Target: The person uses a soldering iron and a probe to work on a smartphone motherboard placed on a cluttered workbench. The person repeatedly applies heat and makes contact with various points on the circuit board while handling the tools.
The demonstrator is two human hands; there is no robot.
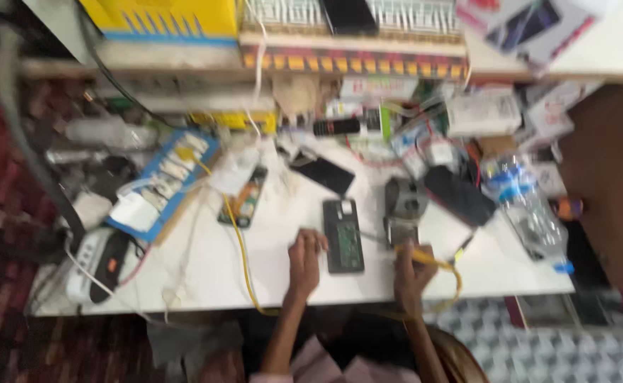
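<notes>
The picture is blurred. My left hand (304,261) rests on the white table (205,276), fingers curled, just left of an opened phone (343,235) with a green board showing. Whether it grips a small tool I cannot tell. My right hand (413,268) is closed around a yellow-handled tool (433,261) with a yellow cable, to the right of the phone and just below a small grey device (403,206).
A second opened phone (242,200) and a dark phone (323,174) lie farther back. A clear plastic bottle (528,206) lies at the right, a power strip (102,262) at the left edge, a blue board (166,183) beside it. Boxes and parts crowd the back.
</notes>
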